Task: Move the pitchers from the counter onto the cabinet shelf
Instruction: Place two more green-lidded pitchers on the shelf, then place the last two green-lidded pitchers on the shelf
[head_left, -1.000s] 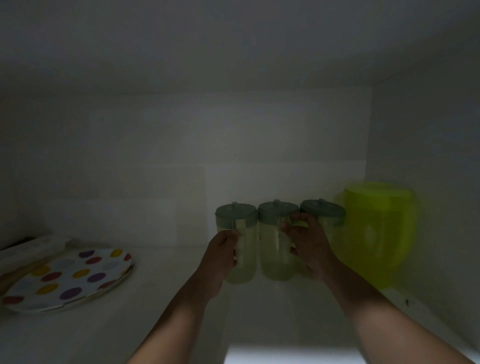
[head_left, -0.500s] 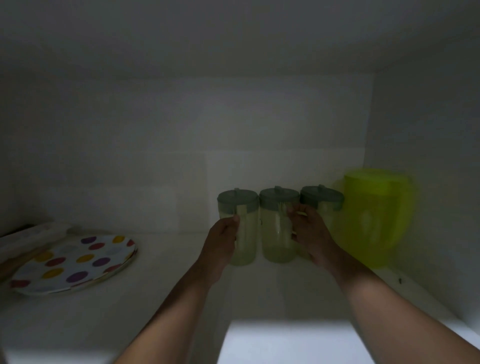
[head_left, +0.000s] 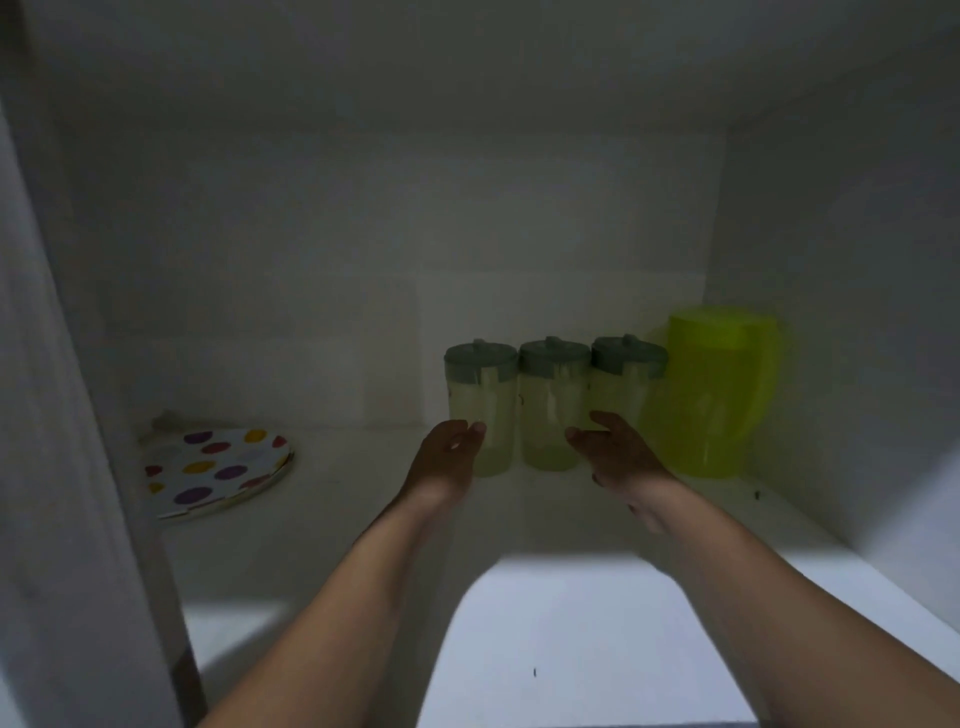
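Observation:
Three clear pitchers with grey-green lids stand side by side at the back of the cabinet shelf (head_left: 571, 525): a left pitcher (head_left: 480, 400), a middle pitcher (head_left: 551, 405) and a right pitcher (head_left: 626, 387). A larger yellow-green pitcher (head_left: 711, 397) stands to their right near the side wall. My left hand (head_left: 447, 457) lies low in front of the left pitcher with relaxed fingers, fingertips close to its base. My right hand (head_left: 615, 449) hovers in front of the right pitcher's base, fingers relaxed, holding nothing.
A white plate (head_left: 218, 470) with coloured dots lies on the shelf at the left. The cabinet's left panel (head_left: 62, 467) and right wall (head_left: 841, 338) close in the shelf. The shelf's front part is lit.
Both hands have let go of the pitchers and drawn back and down from them. The camera view has pulled back, showing more of the cabinet.

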